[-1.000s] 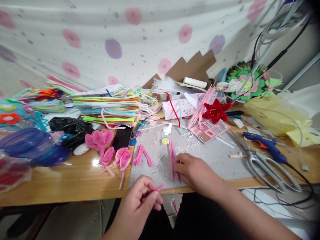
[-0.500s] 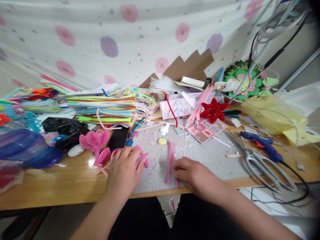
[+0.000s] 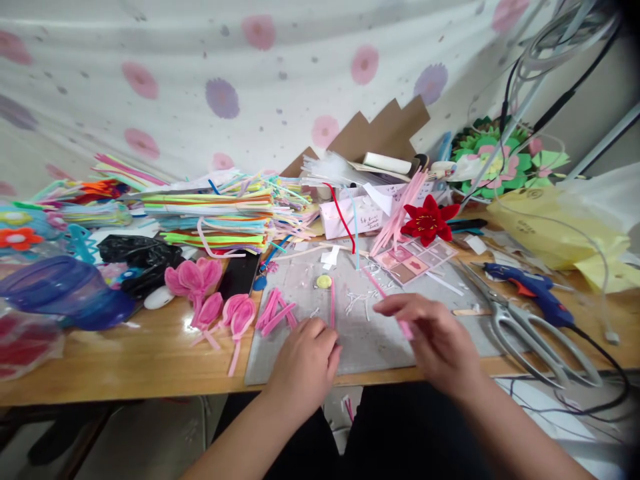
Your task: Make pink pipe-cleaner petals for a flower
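Observation:
My right hand [image 3: 435,343] is raised above the grey mat [image 3: 300,360], its thumb and fingers closed on a pink pipe cleaner [image 3: 376,285] that slants up to the left. Curled over the front of the mat, my left hand [image 3: 307,363] closes at the lower end of another pink pipe cleaner [image 3: 333,300], which points away from me. Beside it lie several folded pink pipe cleaner pieces [image 3: 277,312]. Further left are pink petal shapes, a looped one [image 3: 239,317] and a larger cluster [image 3: 195,283]. White twisted scraps [image 3: 357,301] lie between my hands.
Large scissors [image 3: 525,333] and a blue glue gun [image 3: 535,287] with its cord lie at the right. Bundles of coloured pipe cleaners [image 3: 210,213] are stacked at the back left. A red flower [image 3: 430,220] stands behind the palette [image 3: 415,260]. A blue plastic container [image 3: 65,293] lies far left.
My right hand has lifted one pink pipe cleaner off the mat and moved right. My left hand has moved right from the folded pink pieces, now uncovered, to the other pipe cleaner.

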Available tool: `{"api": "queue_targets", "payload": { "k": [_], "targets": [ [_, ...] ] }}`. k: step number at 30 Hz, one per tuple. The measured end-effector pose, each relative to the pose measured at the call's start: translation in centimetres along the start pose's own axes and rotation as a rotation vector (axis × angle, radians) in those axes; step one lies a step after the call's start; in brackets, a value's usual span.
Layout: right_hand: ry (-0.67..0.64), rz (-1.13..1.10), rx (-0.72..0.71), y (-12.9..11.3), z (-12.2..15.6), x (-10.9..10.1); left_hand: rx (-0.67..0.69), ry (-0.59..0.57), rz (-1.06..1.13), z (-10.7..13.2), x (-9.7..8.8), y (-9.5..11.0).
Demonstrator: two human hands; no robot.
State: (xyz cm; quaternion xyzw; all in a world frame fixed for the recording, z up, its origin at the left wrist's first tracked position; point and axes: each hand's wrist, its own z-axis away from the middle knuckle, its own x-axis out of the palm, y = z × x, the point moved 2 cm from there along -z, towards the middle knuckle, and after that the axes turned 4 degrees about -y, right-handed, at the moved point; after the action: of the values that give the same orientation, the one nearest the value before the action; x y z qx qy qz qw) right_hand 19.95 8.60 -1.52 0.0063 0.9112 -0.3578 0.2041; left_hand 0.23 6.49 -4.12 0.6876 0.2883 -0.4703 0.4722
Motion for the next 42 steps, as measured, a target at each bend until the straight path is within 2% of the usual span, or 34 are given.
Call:
{"api": "queue_targets", "payload": {
  "k": [2,3,5,7,9,11,14,16,18,20,22,23,25,29,32,35,38,42],
  "targets": [
    [0.195,-0.139,0.049,-0.9,0.5,-0.7,0.002,0.059,0.103,0.0,-0.4,0.2],
    [0.238,-0.194,0.063,-1.5,0.8,-0.7,0.0,0.098,0.203,0.1,-0.6,0.4],
    [0.199,-0.287,0.08,-2.7,1.4,0.1,-0.044,0.128,0.543,0.4,-0.8,1.0],
    [0.092,-0.423,0.105,-3.7,2.1,1.7,-0.15,0.072,1.021,0.7,-0.7,1.7],
    [0.056,-0.634,0.167,-4.1,2.7,3.7,-0.281,0.037,1.437,1.0,-0.5,2.3],
    [0.09,-0.822,0.277,-3.8,3.2,5.5,-0.357,0.123,1.64,1.1,-0.7,2.3],
    [0.17,-0.865,0.438,-2.9,3.7,6.9,-0.362,0.274,1.625,1.4,-1.6,1.3],
    [0.238,-0.764,0.483,-2.3,4.0,6.8,-0.382,0.252,1.525,1.8,-2.1,0.5],
    [0.31,-0.656,0.504,-1.9,4.2,6.4,-0.411,0.105,1.38,2.4,-2.2,0.0],
    [0.371,-0.566,0.526,-1.6,4.4,6.1,-0.391,-0.113,1.263,3.0,-1.9,0.0],
    [0.409,-0.508,0.548,-1.4,4.4,6.0,-0.319,-0.307,1.261,3.6,-1.5,0.5],
    [0.425,-0.499,0.556,-1.4,4.4,6.1,-0.281,-0.352,1.286,3.8,-1.3,0.8],
    [0.458,-0.52,0.566,-1.3,4.2,6.2,-0.239,-0.33,1.262,3.9,-1.0,1.3],
    [0.529,-0.627,0.553,-1.8,3.5,6.1,-0.223,-0.182,0.869,3.7,-0.9,1.7],
    [0.581,-0.697,0.514,-2.3,2.9,5.7,-0.151,-0.21,0.728,3.7,-1.0,1.9],
    [0.614,-0.708,0.513,-2.3,2.7,5.1,-0.206,-0.241,0.797,3.9,-1.1,1.6],
    [0.647,-0.71,0.515,-2.3,2.6,4.7,-0.281,-0.212,0.924,4.1,-1.1,1.4],
    [0.701,-0.767,0.473,-2.7,2.1,4.5,-0.276,-0.271,0.996,3.9,-0.3,2.2]
  ]
}}
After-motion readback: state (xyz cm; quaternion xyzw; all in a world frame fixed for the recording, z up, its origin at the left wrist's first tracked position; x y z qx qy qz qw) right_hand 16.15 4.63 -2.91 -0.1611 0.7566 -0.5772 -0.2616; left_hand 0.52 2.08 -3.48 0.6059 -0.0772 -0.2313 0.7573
